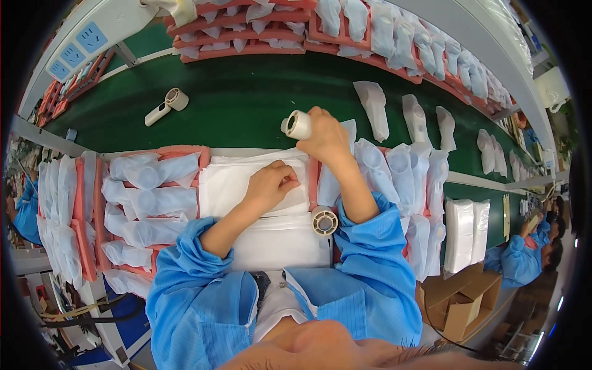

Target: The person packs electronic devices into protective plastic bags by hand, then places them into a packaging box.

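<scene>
My right hand (327, 137) is wrapped round a white handheld fan (299, 124), held over the near edge of the green belt with its round head toward the left. My left hand (270, 187) is over a stack of thin white bags (231, 185), its fingers curled in and thumb against them. Whether a bag edge is between those fingers I cannot make out. Beside my right forearm another handheld fan (324, 221) shows its round head. A third handheld fan (166, 106) lies on the belt at the left.
Pink foam trays (203, 161) with bagged items flank the bags on both sides. More loaded pink trays (243, 50) are stacked beyond the green belt (246, 86). Bagged items (372, 110) lie along the belt's right. White plastic packs (459, 234) and a cardboard box (465, 302) are at right. Co-workers sit on either side.
</scene>
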`<state>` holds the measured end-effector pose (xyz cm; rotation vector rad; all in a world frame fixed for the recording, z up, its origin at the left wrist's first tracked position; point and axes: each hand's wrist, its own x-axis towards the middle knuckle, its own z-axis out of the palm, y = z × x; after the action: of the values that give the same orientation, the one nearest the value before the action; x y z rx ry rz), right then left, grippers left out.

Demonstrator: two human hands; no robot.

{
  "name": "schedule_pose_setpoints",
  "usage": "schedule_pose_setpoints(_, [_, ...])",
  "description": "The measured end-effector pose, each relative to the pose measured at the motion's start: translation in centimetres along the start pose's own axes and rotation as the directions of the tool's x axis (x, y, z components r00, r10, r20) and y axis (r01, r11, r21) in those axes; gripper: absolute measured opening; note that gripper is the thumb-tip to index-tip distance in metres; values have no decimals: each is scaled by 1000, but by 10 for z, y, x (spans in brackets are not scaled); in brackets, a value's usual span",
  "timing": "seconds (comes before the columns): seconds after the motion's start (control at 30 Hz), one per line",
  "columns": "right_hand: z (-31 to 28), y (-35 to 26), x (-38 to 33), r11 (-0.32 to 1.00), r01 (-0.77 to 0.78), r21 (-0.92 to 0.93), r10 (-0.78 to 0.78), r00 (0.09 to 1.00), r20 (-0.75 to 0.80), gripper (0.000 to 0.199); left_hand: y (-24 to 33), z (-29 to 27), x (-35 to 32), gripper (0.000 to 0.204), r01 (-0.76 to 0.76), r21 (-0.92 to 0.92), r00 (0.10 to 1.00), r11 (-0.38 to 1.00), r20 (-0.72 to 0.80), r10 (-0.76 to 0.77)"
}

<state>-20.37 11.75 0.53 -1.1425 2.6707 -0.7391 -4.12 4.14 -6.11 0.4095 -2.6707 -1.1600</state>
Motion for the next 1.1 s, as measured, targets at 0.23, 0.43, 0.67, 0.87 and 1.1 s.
schedule_pose_setpoints(0.23, [4,22,13,949,148,278,-119,986,-119,53,-6,-7,2,18,-3,-102,999,995,54,8])
schedule_pose_setpoints(0.43, [5,25,15,937,169,304,-143,984,-107,51,11,-4,-5,21,-134,170,990,976,-21,140])
schedule_pose_setpoints(0.67, [-8,27,15,928,89,361,-80,996,-40,54,-3,-5,1,20,-79,54,996,995,35,78])
schedule_pose_setpoints(0.87, [-46,47,7,778,126,616,-141,990,-25,55,-27,-22,1,14,0,-361,1000,933,18,7])
schedule_pose_setpoints(1.1, [-95,44,-29,533,180,827,-355,934,26,55,-2,-67,-6,12,27,-643,992,765,-80,-102])
